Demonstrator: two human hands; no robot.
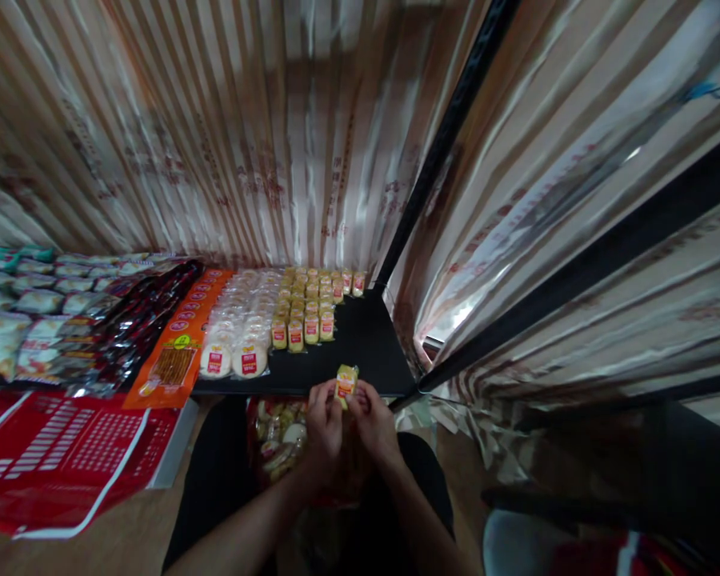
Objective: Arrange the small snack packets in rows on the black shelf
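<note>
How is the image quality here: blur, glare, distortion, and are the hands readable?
Head view: dim, warm light; the striped foil sheeting is streaked with blur; a glare spot burns beside the black shelf; the wide lens splays the black frame bar; the left hand and right hand pinching the small yellow snack packet are fairly sharp, its print unreadable.

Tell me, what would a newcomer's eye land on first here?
The left hand and right hand pinch a small yellow packet at the front edge of a black shelf. Behind it, neat rows of snack packets line the shelf, backed by shiny striped sheeting.
</note>
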